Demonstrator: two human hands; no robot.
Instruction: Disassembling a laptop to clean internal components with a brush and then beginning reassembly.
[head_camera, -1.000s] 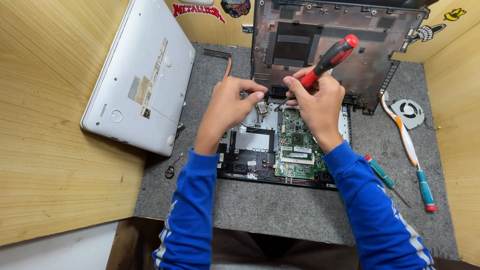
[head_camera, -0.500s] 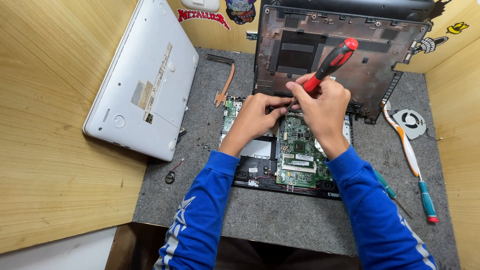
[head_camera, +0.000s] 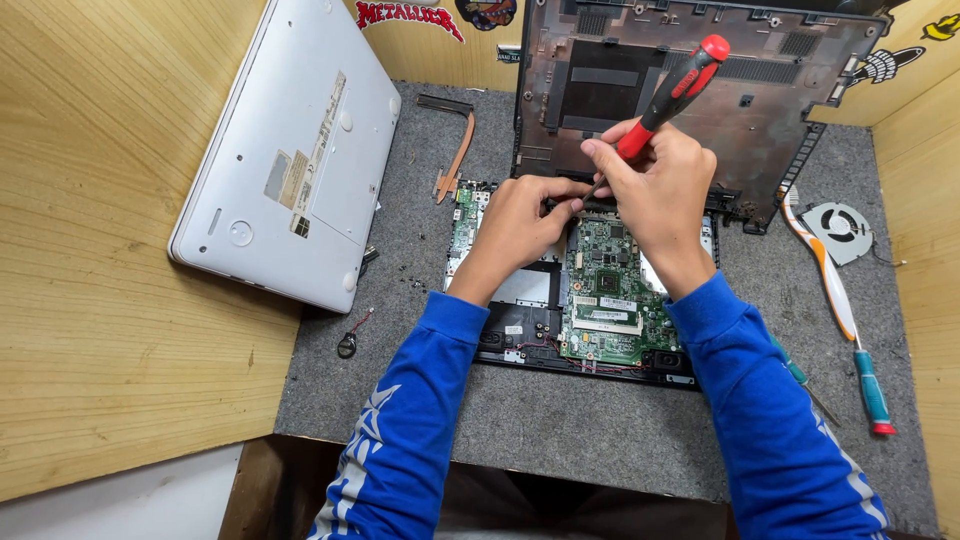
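Screwdriver (head_camera: 672, 92), red and black, is pinched in my right hand (head_camera: 655, 190), tip down at the open laptop's (head_camera: 585, 300) top edge. Left hand (head_camera: 520, 222) presses curled fingers beside it, holding nothing. Two more screwdrivers (head_camera: 850, 330) lie right, one white laptop (head_camera: 290, 160) left; bare grey worktop (head_camera: 560, 420) near me.

My right hand (head_camera: 662, 190) grips a red-and-black screwdriver (head_camera: 668, 93), handle tilted up and away, its tip down at the far edge of the opened laptop base (head_camera: 560, 350). My left hand (head_camera: 520, 222) rests on that base beside the green circuit board (head_camera: 607, 300), fingertips meeting the tip (probably steadying a screw, too small to tell). The dark bottom cover (head_camera: 700, 120) leans behind. 1 white closed laptop (head_camera: 295, 150) lies left on the grey mat (head_camera: 600, 440); a teal-handled screwdriver (head_camera: 868, 385) and a fan (head_camera: 840, 232) lie right.
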